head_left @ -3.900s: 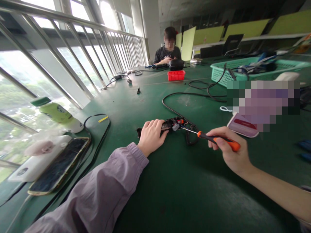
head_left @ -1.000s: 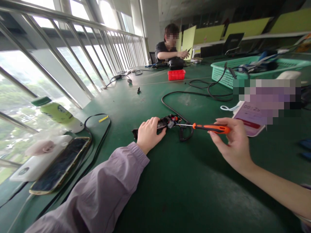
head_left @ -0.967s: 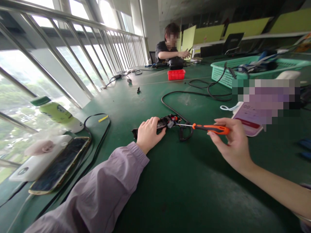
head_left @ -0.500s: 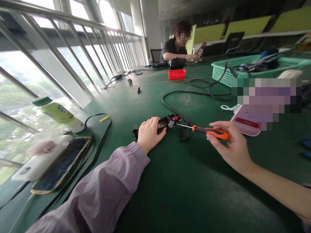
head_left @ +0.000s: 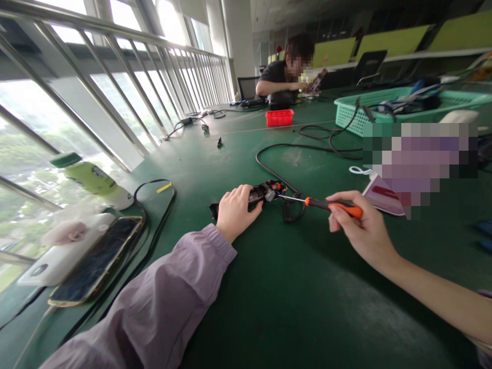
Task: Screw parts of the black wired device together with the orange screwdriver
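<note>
My left hand [head_left: 239, 211] is wrapped over a long black corded device [head_left: 257, 195], pressing it to the green table. The device's right end lies opened, with grey and red parts and wires showing; my palm covers its middle. In my right hand [head_left: 359, 220] is a screwdriver [head_left: 325, 205] with an orange and black handle, pinched between thumb and fingers. Its thin shaft points left, and the tip meets the opened end near a grey part. Whether it sits in a screw is too small to tell. A black loop-shaped piece [head_left: 295, 218] lies just below the shaft.
A black cable [head_left: 265, 163] curls behind the device. At the back stand a red basket [head_left: 279, 118] and a green basket [head_left: 346, 114] holding items. Left are a bottle [head_left: 90, 177], a phone [head_left: 96, 261] and a strap [head_left: 163, 215]. Another person [head_left: 274, 77] sits at the far end.
My right thumb and fingers have shifted around the screwdriver handle, the thumb now across it. My left hand and the device stay in place. The person at the back has leaned forward.
</note>
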### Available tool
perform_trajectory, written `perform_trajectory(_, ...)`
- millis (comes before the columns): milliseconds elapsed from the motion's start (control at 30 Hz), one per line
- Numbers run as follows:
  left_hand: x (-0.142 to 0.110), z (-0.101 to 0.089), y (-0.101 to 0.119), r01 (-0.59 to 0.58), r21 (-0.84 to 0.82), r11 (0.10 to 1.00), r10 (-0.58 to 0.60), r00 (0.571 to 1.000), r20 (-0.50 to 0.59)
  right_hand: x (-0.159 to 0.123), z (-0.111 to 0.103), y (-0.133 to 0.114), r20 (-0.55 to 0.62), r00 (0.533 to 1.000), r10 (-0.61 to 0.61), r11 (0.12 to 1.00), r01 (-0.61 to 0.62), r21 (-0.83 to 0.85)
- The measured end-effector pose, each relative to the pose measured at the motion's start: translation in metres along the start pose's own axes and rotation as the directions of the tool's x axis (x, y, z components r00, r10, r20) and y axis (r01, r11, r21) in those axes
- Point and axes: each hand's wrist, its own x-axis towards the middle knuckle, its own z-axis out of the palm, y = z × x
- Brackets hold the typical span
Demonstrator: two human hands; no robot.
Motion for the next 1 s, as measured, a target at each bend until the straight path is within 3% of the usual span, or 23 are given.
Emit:
perform_trajectory(100, -0.0003, -0.0001, 0.0001, 0.003, 0.003, 1.0, -0.003, 1.0, -0.002, -0.0013, -0.0016, 0.0014, 0.015, 1.0, 0.014, 1.0, -0.014, 0.001)
perform_trajectory(233, -0.0014, -0.0013, 0.0013, 0.003, -0.003, 1.0, -0.004, 1.0, -0.019, -0.0014, -0.0009, 0.0012, -0.048, 0.995, -0.092, 0.994, 0.089, -0.062)
perform_trajectory(367, -0.0021, -0.0022, 0.002, 0.007, -0.001, 1.0, -0.007, 1.0, -0.029, -0.0009, -0.0005, -0.0012, -0.092, 0.983, -0.156, 0.988, 0.155, -0.013)
perform_trajectory(500, -0.002, -0.0016, 0.0014, 0.004, -0.008, 1.0, -0.004, 0.999, -0.038, -0.0013, -0.0006, -0.0025, 0.002, 1.0, -0.018, 0.997, 0.018, 0.073)
perform_trajectory(633, -0.002, -0.0015, 0.0011, 0.0, -0.015, 1.0, 0.0, 0.999, -0.039, -0.0017, -0.0007, -0.0013, -0.014, 0.996, 0.086, 0.991, -0.085, 0.104)
perform_trajectory(900, -0.0013, -0.0035, 0.002, 0.016, -0.019, 1.0, -0.016, 1.0, -0.009, -0.0009, 0.0001, 0.0054, -0.135, 0.984, -0.113, 0.989, 0.124, 0.076)
perform_trajectory(1000, -0.0007, -0.0035, 0.0022, 0.021, -0.015, 1.0, -0.021, 1.0, 0.003, -0.001, 0.0004, 0.0039, -0.119, 0.988, -0.101, 0.99, 0.111, 0.081)
